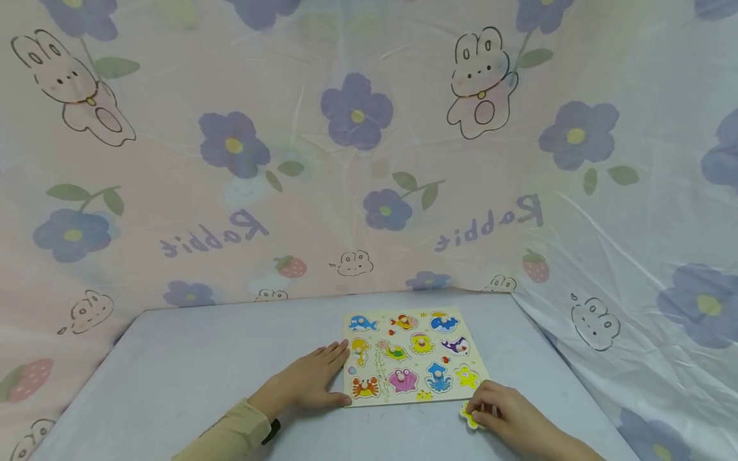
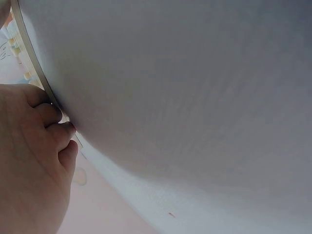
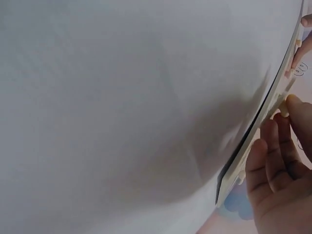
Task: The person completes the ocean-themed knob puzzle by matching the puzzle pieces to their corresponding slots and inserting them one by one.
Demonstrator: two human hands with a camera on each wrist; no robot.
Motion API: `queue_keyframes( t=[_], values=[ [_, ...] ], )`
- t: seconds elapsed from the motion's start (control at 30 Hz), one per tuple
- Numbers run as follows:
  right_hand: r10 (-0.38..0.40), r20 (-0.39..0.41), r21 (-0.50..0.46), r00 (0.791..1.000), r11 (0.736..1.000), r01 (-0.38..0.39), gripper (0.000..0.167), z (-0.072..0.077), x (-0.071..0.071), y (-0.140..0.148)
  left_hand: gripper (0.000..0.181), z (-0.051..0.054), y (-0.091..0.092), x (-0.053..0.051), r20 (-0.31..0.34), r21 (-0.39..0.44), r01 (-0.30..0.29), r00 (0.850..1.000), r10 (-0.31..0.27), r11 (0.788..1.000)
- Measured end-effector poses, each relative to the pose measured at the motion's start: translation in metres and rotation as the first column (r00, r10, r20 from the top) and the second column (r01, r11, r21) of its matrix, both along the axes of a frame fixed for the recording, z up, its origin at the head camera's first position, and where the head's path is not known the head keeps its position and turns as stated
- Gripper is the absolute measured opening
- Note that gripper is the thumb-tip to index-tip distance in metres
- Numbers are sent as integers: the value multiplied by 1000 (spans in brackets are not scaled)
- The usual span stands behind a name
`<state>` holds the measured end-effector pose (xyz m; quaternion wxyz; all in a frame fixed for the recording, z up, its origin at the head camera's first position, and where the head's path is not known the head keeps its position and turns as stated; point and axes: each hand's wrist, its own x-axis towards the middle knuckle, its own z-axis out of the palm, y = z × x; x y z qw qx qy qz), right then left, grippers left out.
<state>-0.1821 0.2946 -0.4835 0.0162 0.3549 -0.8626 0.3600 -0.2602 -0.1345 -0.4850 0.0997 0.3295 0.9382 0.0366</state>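
Note:
A wooden sea-animal peg puzzle board (image 1: 375,365) lies on the table in the head view. My left hand (image 1: 311,381) touches its left edge, the thumb spread away from the fingers at the near corner. Just off the board's near right corner, my right hand (image 1: 513,413) pinches a yellow starfish puzzle piece (image 1: 469,419) between thumb and fingers. On the board close by is a yellow star shape (image 1: 466,376). Pegged pieces include a blue squid (image 1: 439,379), a pink shell (image 1: 402,381) and a red crab (image 1: 365,386). The right wrist view shows the right hand's fingers (image 3: 275,165) beside the board.
The board stands on a white-covered table (image 1: 219,346). Behind it and along the right side hangs a curtain (image 1: 323,211) printed with rabbits, purple flowers and strawberries. A dark band (image 1: 271,431) is on the left wrist, below a beige sleeve (image 1: 233,432).

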Motion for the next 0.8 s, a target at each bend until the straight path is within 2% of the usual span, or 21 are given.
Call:
queue_keyframes(
  t=[0.2, 0.4, 0.53, 0.8],
  values=[
    [-109, -15, 45, 994, 993, 109, 11, 6, -9, -3, 104, 0, 1, 0, 9, 4, -4, 1000, 4, 1000],
    [-226, -24, 92, 974, 969, 228, 14, 9, -17, -3, 104, 0, 1, 1, 1, 3, -2, 1000, 2, 1000],
    [-262, -54, 106, 963, 958, 267, 14, 10, -22, -3, 103, 1, 0, 0, 0, 9, 1, 1000, -1, 1000],
    [-298, -33, 137, 954, 944, 299, 13, 7, -31, -4, 104, 1, 0, 1, 5, 8, -3, 1000, 2, 1000]
  ],
)
